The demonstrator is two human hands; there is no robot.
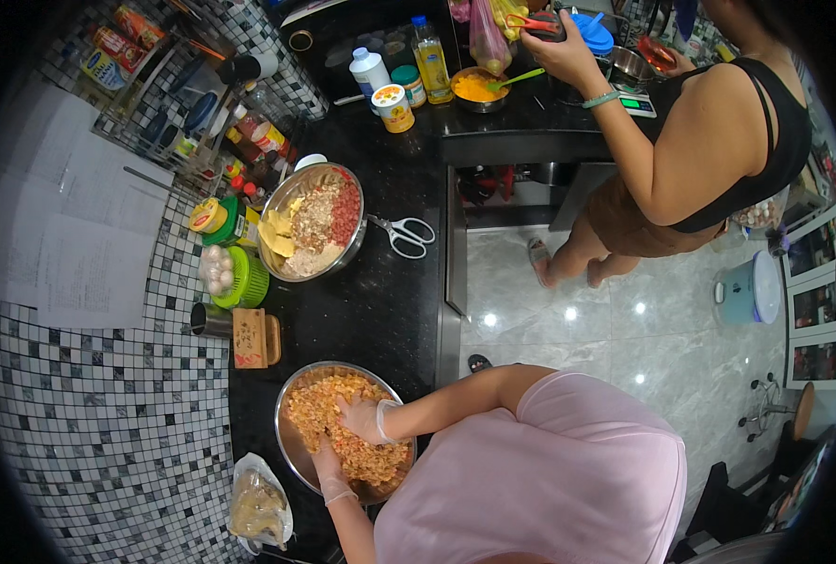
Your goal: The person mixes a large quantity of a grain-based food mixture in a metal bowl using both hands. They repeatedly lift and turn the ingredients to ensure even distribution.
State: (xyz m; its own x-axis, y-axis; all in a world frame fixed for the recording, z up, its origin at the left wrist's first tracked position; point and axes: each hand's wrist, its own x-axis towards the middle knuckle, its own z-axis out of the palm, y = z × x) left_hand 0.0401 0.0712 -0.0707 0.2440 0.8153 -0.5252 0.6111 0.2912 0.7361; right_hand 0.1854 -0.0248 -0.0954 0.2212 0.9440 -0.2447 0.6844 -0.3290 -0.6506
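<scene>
A steel mixing bowl [291,455] on the black counter holds a loose orange-brown, minced-looking mixture [372,462]. My right hand [365,419], in a clear disposable glove, presses into the mixture from the bowl's right side, fingertips partly buried. In a like glove, my left hand [328,469] reaches in over the near-left rim, its fingers sunk in the food. Whether either hand grips a portion is hidden. Farther up the counter, a second steel bowl [356,247] contains separate heaps of yellow paste, pinkish diced pieces and chopped brownish bits. White-handled scissors [411,238] lie against its right side.
A wooden block [250,338], green basket [247,278] and bagged food on a white tray [287,511] line the tiled wall. Bottles, tubs and a bowl of orange food [480,106] stand at the back. A co-worker [714,148] stands upper right near a kitchen scale [636,104].
</scene>
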